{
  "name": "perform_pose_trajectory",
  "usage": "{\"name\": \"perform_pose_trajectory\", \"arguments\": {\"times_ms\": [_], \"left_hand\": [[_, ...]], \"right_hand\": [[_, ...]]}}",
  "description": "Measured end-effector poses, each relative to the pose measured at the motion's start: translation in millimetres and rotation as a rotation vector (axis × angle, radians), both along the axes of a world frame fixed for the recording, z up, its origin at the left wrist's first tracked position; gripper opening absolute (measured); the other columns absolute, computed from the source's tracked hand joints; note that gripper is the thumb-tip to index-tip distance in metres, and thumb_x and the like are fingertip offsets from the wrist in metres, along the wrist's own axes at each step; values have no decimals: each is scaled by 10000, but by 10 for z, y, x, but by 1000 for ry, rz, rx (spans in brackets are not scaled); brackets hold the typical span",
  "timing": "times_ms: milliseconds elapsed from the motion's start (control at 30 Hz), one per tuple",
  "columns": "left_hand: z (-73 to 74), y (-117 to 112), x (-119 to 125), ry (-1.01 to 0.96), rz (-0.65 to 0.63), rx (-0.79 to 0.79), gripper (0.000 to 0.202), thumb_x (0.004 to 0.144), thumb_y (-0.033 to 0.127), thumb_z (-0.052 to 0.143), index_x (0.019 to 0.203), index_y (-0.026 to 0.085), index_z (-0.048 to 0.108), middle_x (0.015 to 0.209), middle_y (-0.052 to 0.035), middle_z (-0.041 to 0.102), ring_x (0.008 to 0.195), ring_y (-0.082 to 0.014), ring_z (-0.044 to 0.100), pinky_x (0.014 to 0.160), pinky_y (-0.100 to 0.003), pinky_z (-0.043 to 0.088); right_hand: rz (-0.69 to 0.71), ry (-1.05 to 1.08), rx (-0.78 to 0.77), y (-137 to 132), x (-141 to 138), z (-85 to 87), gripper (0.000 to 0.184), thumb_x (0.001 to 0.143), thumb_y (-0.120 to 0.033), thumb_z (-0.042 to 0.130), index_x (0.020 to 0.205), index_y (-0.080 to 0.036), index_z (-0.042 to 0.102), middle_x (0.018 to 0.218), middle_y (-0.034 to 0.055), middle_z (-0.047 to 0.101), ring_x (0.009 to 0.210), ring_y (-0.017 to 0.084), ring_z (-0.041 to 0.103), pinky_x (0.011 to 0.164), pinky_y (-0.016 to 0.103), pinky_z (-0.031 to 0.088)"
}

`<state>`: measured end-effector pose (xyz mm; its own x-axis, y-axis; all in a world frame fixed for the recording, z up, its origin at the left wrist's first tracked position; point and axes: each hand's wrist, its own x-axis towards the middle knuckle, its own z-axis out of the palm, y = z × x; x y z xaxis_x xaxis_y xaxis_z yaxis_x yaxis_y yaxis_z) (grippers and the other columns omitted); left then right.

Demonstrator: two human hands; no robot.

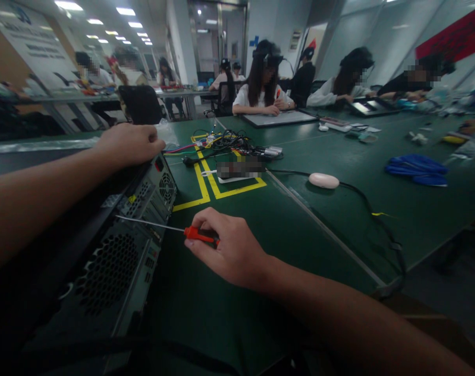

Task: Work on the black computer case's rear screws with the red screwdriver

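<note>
In front of me on the left lies a dark desktop computer case (37,292), its rear panel with a round honeycomb grille facing right. My left hand (129,145) sits on top of it, fingers curled over the far rear edge. A screwdriver (193,234) with an orange-red handle and a long thin shaft is pinched in my right hand (231,248). Its shaft points left, and the tip meets the rear panel near the upper edge above the grille. Whether the tip sits in a screw is too small to tell.
Beyond the case are tangled cables (237,140) and a small dark device (241,169) within yellow tape. A pale oval object (323,180) lies by a black cable at right, with a blue bundle (416,168) farther off. Several people sit across the green table (300,250).
</note>
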<state>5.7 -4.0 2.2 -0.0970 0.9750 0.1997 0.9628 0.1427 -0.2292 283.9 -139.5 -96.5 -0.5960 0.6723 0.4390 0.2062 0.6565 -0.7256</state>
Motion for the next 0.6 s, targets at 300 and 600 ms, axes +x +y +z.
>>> {"name": "perform_pose_trajectory", "arguments": {"times_ms": [300,600], "left_hand": [[-19,21,-38,-13,-6,9,641,955,552,335,1256,130,712,1194,-259,741,1146,-445,703,962,-572,561],[-26,29,-55,-34,1,17,661,957,571,336,1285,143,719,1228,-241,739,1150,-418,697,997,-570,546]], "right_hand": [[1,8,-7,-8,0,2,151,978,-321,708,1043,-216,622,909,5,730,778,164,663,731,300,469],[-12,33,-2,-1,1,11,157,993,-353,704,1046,-213,655,967,24,762,854,179,705,781,307,493]]}}
